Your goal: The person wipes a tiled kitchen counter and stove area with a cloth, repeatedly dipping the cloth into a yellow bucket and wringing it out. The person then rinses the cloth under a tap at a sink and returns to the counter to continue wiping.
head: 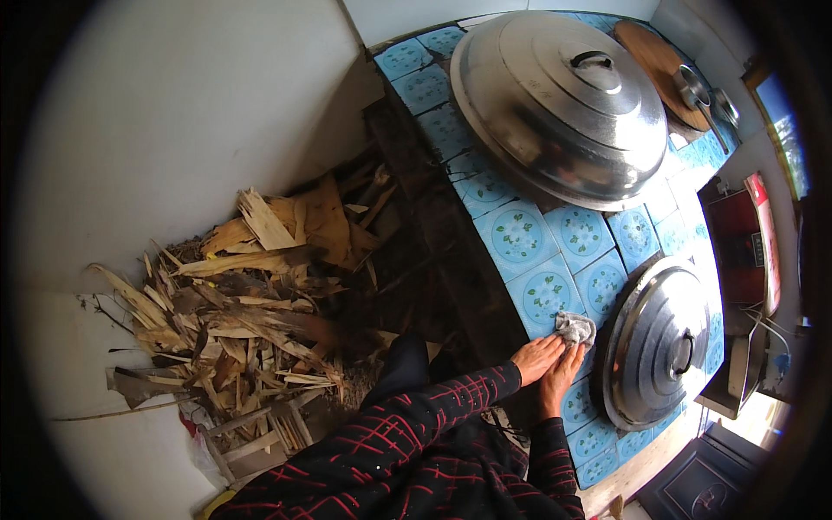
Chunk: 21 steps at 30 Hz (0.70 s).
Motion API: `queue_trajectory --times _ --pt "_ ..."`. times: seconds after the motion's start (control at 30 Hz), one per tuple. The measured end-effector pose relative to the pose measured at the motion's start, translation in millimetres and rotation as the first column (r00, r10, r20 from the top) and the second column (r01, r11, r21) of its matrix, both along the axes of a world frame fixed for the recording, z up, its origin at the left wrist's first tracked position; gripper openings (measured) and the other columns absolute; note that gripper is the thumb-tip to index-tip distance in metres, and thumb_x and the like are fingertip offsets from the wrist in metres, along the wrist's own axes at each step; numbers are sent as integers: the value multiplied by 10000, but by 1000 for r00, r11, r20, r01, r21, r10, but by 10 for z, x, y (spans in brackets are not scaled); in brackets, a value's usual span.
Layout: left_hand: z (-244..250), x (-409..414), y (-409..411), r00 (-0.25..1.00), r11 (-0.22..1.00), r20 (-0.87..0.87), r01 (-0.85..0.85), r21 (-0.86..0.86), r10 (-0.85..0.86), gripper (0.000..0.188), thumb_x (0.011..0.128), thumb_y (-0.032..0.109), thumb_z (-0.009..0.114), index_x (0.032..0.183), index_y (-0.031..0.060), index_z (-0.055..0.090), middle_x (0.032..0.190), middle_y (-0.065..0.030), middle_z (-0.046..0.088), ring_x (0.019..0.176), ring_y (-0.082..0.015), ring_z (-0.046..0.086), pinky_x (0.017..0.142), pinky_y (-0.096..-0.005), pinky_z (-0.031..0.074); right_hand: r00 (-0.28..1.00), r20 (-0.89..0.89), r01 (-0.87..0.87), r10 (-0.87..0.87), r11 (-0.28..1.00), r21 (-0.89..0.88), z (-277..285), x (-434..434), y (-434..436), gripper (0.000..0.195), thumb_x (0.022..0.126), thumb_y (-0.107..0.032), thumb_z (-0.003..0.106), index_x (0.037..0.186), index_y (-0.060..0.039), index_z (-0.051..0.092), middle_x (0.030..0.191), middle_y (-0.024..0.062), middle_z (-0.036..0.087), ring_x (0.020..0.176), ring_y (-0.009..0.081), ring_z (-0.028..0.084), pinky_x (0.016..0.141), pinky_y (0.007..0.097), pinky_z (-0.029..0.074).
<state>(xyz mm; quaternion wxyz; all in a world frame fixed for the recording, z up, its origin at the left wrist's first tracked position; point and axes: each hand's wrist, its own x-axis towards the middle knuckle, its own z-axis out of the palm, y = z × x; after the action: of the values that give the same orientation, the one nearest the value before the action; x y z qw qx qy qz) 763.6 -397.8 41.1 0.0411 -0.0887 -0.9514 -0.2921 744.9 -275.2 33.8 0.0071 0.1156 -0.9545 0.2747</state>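
A crumpled grey cloth (576, 330) lies against the blue floral tiles (546, 292) of a stove top, close to its near edge. My left hand (538, 359) reaches in from the left, fingertips on the cloth's lower side. Beside it, my right hand (560, 382) has its fingers on the same cloth. The two hands are close together, fingers extended, and the undersides of the fingers are hidden. Just right of the cloth sits a round metal lid (656, 344) with a dark handle. A much larger domed metal lid (559, 110) covers the far part of the stove.
Split firewood (240, 312) is heaped on the floor at left, along the white wall (162, 130). A dark ledge (448, 260) runs below the stove's edge. A wooden board (650, 58) and a metal saucepan (690, 86) lie at the far corner.
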Motion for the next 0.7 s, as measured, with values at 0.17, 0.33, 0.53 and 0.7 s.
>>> queue_trajectory --times 0.17,0.33,0.53,0.7 --pt "-28 -158 -233 995 996 -51 -79 42 82 398 856 165 477 1215 -7 477 1246 -120 497 1175 -228 464 959 -316 404 1000 4 -28 28 999 -21 33 -214 -260 463 880 -34 506 1323 38 391 1403 242 331 1303 378 324 1077 415 263" --pt "46 -430 -659 992 991 35 -120 58 118 223 824 116 498 1017 14 541 1012 -82 540 982 -207 541 772 -286 511 997 -9 -76 77 997 21 -55 -498 -641 432 913 -101 485 1317 33 410 1417 215 335 1320 349 317 1077 393 271" --pt "94 -655 -1349 981 979 -19 -190 75 192 126 809 86 509 923 39 532 898 -77 540 876 -224 566 698 -309 527 997 27 -71 73 994 -80 2 -788 -1383 408 869 -67 507 1268 13 482 1381 215 395 1285 363 370 1063 408 299" --pt "64 -722 -2140 948 881 25 -305 361 318 166 768 5 496 910 19 580 923 -139 604 901 -329 560 800 -395 471 996 -50 -75 71 993 -89 0 -970 -2231 348 799 -26 525 1144 -10 572 1271 169 521 1170 337 491 986 389 392"
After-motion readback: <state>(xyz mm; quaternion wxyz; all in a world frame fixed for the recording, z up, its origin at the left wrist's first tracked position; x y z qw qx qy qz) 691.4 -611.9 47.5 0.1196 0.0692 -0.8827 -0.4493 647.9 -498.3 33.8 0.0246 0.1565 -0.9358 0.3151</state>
